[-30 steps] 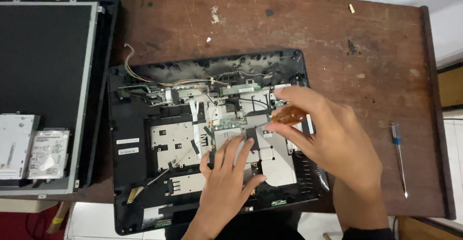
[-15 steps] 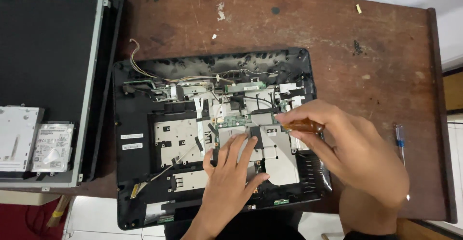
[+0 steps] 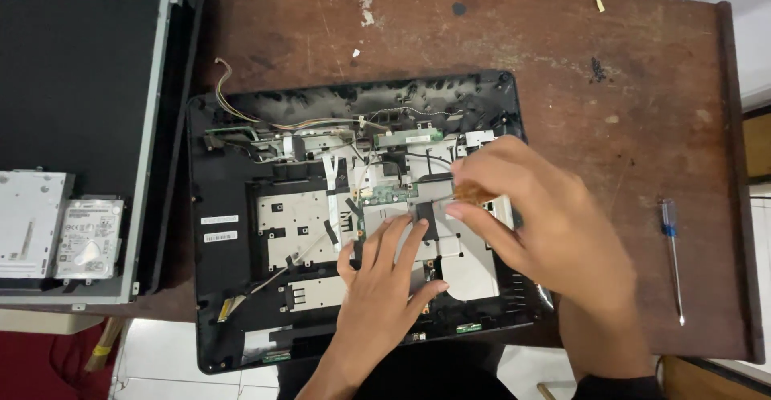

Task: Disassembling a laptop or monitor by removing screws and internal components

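An opened black laptop base [image 3: 233,255] lies on the brown wooden table [image 3: 562,55], with metal plates, ribbon cables and a small green circuit board [image 3: 385,195] exposed. My left hand [image 3: 385,283] rests flat on the inner metal plate, fingers spread, just below that board. My right hand [image 3: 538,223] hovers over the right part of the base and pinches an amber screwdriver handle [image 3: 475,194] between thumb and fingers. The tool's tip is hidden by the hand.
A detached screen panel [image 3: 76,103] lies at the left, with a silver hard drive [image 3: 87,239] and a metal drive caddy [image 3: 28,223] on it. A blue-handled screwdriver [image 3: 671,255] lies near the table's right edge. Loose wires [image 3: 229,99] stick out at the base's top left.
My right hand with the amber screwdriver has shifted slightly left and down over the base. My left hand stays pressed on the plate. The view has drifted a little.
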